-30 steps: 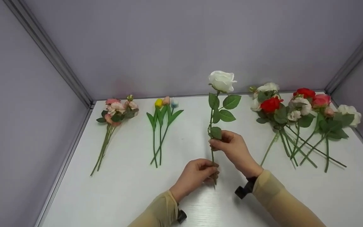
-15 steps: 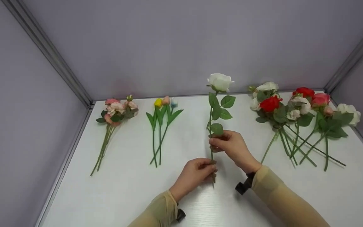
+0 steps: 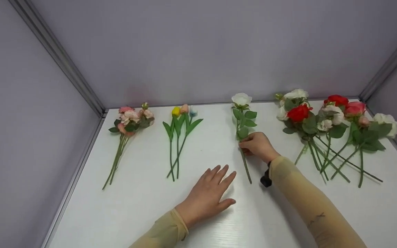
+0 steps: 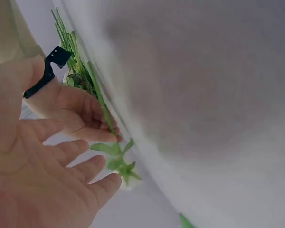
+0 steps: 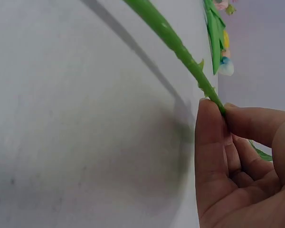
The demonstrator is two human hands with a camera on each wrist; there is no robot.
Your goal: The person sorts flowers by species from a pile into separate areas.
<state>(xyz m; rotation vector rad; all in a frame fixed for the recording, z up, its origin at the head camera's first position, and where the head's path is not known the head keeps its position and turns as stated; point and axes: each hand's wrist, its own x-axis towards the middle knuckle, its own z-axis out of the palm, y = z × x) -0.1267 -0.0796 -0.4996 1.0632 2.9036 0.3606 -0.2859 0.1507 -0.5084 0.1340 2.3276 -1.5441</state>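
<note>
In the head view a white rose point(image 3: 242, 99) with green leaves is at the middle back of the table. My right hand point(image 3: 258, 146) pinches its stem below the leaves. The right wrist view shows the thorny green stem point(image 5: 173, 40) between thumb and fingertips, with its shadow on the white surface, so it looks slightly raised. My left hand point(image 3: 209, 196) is spread with straight fingers to the left of the stem's lower end and holds nothing. In the left wrist view its palm and fingers point(image 4: 88, 168) are apart from the rose.
Three tulips point(image 3: 177, 137) lie left of the rose. Pink flowers point(image 3: 129, 120) lie farther left. On the right is a pile of red, white and pink flowers point(image 3: 333, 120) with crossed stems. Grey walls point(image 3: 205, 51) stand at the back and sides of the white table point(image 3: 133, 213).
My left hand has let go of the stem's lower end and spread its fingers. My right hand has moved the rose away from me and lower, toward the table.
</note>
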